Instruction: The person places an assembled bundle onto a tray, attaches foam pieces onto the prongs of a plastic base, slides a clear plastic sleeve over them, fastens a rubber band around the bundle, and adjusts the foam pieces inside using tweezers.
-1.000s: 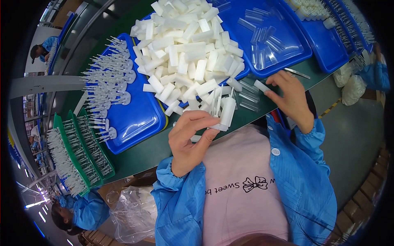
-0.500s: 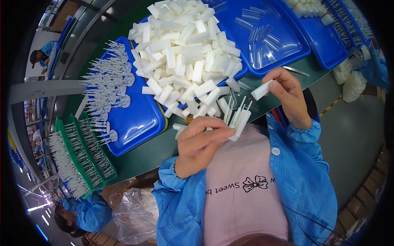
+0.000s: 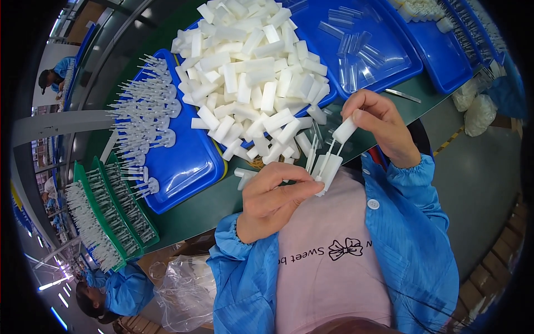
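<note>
My left hand [image 3: 272, 201] pinches the base of a white plastic piece with several thin prongs [image 3: 310, 157], just in front of my chest. One white foam block [image 3: 332, 168] sits low on its prongs, near my fingertips. My right hand [image 3: 385, 129] grips another white foam block [image 3: 344, 132] between thumb and fingers. The lower end of this block is at the tips of two prongs; whether they have entered it, I cannot tell. A large heap of similar foam blocks [image 3: 258, 72] lies just beyond my hands.
At the left, a blue tray [image 3: 192, 172] holds several white pronged pieces [image 3: 147, 106], beside green racks [image 3: 100, 206] of similar parts. Clear tubes [image 3: 347, 47] lie in another blue tray [image 3: 389, 72] at far right. Tweezers [image 3: 403, 96] rest on the green table [image 3: 189, 214]. Other people sit nearby.
My right hand has moved slightly left and turned its foam block downward, bringing it onto the prong tips. My left hand has hardly moved.
</note>
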A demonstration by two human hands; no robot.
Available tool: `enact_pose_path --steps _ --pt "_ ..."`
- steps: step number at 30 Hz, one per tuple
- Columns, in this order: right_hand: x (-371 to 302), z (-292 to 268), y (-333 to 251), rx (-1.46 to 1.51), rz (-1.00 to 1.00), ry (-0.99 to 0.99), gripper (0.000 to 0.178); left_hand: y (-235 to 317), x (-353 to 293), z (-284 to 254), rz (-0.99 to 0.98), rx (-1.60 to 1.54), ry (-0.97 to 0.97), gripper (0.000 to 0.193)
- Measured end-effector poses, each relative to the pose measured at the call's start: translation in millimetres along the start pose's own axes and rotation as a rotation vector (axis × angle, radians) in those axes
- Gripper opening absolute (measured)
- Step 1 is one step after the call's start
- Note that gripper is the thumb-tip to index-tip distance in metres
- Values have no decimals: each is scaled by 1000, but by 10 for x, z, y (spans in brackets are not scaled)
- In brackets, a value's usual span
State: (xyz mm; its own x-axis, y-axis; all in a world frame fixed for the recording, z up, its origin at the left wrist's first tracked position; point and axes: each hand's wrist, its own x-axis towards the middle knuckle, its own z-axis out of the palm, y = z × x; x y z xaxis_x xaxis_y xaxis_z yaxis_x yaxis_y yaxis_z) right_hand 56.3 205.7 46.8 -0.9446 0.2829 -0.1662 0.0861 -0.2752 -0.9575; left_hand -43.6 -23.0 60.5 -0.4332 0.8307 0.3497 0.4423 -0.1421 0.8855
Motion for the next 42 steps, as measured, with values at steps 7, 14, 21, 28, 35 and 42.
enact_pose_path --steps 7,14,21,28,35,42 --pt "15 91 83 98 39 -60 16 -20 28 6 39 34 -44 20" --pt "-57 230 70 30 -66 -132 13 4 23 55 14 -8 149 36" --pt "-178 332 55 -45 -121 -186 12 16 1 9 -31 86 120 37" --pt "135 138 177 -705 -446 63 30 -27 -64 -45 -161 88 149 29" --pt "281 303 427 -1277 -669 292 47 -71 -123 -99 -203 36 309 30" --pt "225 174 433 -999 -583 284 36 -56 -157 -108 -188 19 349 30"
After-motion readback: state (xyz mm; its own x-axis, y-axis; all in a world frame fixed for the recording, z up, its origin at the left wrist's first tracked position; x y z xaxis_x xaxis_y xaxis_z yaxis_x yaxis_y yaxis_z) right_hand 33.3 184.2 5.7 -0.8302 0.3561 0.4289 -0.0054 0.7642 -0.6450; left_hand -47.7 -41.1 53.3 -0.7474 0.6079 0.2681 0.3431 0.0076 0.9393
